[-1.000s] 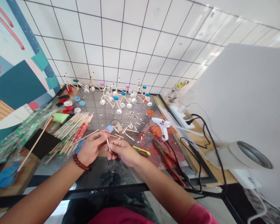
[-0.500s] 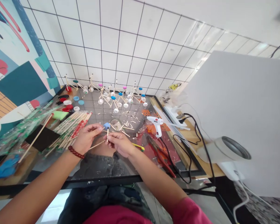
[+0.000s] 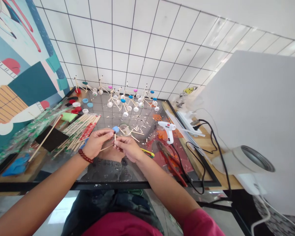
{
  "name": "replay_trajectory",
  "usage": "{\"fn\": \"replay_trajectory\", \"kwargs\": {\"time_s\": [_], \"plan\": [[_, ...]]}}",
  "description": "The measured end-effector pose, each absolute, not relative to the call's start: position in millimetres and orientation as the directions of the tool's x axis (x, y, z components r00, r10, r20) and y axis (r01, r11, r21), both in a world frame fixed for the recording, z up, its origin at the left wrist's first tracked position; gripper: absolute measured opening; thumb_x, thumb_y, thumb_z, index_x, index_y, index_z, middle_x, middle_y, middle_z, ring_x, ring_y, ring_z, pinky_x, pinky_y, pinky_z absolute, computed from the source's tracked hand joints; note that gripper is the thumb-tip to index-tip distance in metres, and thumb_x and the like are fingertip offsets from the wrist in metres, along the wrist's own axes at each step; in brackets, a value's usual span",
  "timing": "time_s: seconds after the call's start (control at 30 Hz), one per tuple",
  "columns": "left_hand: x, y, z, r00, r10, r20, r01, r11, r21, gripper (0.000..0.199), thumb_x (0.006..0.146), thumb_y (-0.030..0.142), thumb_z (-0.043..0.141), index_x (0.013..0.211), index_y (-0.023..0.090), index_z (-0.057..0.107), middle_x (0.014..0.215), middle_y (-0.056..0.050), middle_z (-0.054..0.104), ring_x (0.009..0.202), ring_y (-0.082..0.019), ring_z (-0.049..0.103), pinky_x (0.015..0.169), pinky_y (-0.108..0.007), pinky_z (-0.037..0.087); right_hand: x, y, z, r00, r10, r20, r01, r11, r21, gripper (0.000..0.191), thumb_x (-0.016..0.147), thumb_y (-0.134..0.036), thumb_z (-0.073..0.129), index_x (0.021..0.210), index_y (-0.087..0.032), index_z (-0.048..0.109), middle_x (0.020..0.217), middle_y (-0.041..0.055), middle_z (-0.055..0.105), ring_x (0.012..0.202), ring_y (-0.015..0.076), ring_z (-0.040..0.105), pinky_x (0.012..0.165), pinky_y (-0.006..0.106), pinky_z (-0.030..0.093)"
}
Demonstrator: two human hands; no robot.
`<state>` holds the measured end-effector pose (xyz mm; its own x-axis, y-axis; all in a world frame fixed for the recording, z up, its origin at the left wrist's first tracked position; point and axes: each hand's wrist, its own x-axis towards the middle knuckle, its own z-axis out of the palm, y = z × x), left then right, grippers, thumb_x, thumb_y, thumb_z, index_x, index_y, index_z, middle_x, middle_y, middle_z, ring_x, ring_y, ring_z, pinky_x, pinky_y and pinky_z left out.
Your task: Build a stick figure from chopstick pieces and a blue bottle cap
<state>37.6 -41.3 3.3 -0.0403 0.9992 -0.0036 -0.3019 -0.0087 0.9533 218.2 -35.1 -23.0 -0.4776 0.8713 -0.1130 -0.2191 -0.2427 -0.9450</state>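
My right hand (image 3: 128, 148) pinches a short wooden stick (image 3: 115, 139) upright between thumb and fingertips. A small black tip caps the stick. My left hand (image 3: 97, 141) is closed, thumb and forefinger pressed together at that black tip. Beneath my hands a thin light rod (image 3: 106, 147) slants between them; what holds it is hidden. Just beyond the fingertips are a blue lump (image 3: 115, 129) and a round clear dish (image 3: 124, 128). Cut stick pieces (image 3: 137, 132) lie scattered to the right of the dish.
Stick figures (image 3: 123, 101) on white caps line the back. Chopsticks (image 3: 82, 129) in printed wrappers, a black sheet (image 3: 51, 138) and coloured caps (image 3: 76, 104) lie left. Rightward are a white glue gun (image 3: 169, 129) with black cord, a yellow cutter (image 3: 147, 152) and red-handled pliers (image 3: 173, 165).
My left fingertips have moved right and now meet the stick's black tip, where a gap was before. My right hand keeps its pinch. The whole view has shifted slightly.
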Motion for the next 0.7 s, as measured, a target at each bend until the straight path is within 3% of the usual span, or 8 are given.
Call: {"fn": "replay_trajectory", "kwargs": {"time_s": [0.2,0.47,0.7], "plan": [[37.1,-39.5,0.1,-0.04,0.999,-0.009,-0.353,-0.006,0.935,0.039,0.055,0.041,0.11,0.065,0.017,0.081,0.086,-0.006,0.079,0.077,-0.016,0.064,0.076,-0.031,0.055,215.0,-38.1,-21.8,-0.455,0.89,-0.026,-0.137,-0.099,-0.986,0.047,0.071,-0.065,0.097,0.082,-0.022,0.081,0.071,-0.0017,0.07,0.069,0.0148,0.057,0.073,0.032,0.048],[39.4,-40.1,-5.2,0.027,0.997,-0.078,-0.4,0.082,0.913,0.045,0.064,0.052,0.106,0.083,0.016,0.088,0.082,-0.01,0.081,0.076,-0.021,0.07,0.074,-0.035,0.057,212.1,-37.9,-25.7,-0.438,0.898,-0.041,-0.143,-0.115,-0.983,0.05,0.071,-0.066,0.097,0.082,-0.023,0.075,0.072,-0.002,0.065,0.07,0.0158,0.057,0.068,0.03,0.047],[39.9,-41.7,-1.6,-0.024,0.996,-0.089,-0.398,0.072,0.914,0.039,0.058,0.045,0.11,0.071,0.017,0.085,0.083,-0.008,0.082,0.075,-0.018,0.068,0.072,-0.031,0.056,210.2,-39.3,-23.4,-0.396,0.918,-0.033,-0.143,-0.097,-0.985,0.051,0.066,-0.063,0.101,0.08,-0.021,0.076,0.071,-0.0036,0.065,0.067,0.0137,0.054,0.067,0.03,0.044]]}}
